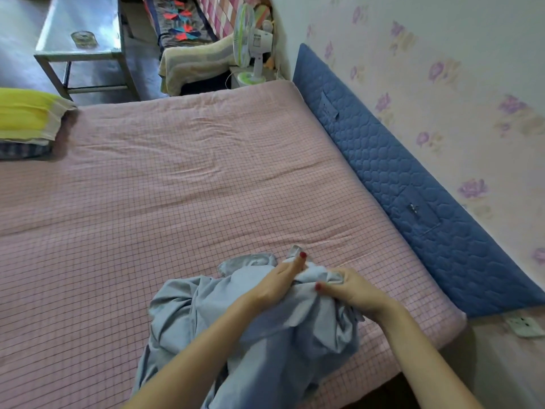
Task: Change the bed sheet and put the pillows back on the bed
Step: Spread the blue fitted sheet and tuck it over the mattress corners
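Left hand [277, 283] and right hand [354, 293] each pinch the bunched blue sheet [259, 329] at its far end. Sheet's long axis runs from hands back toward the person, lying on the bed [177, 187], near corner. Pillows [26, 119] lie at far left.

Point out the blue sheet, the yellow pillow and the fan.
blue sheet [182, 314], head view, bunched left fold.
yellow pillow [23, 116], head view, top face.
fan [243, 31], head view, round grille.

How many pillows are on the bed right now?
2, stacked at the bed's far left edge: a yellow pillow on top of a dark checked pillow. The frame cuts both off, so more may be hidden.
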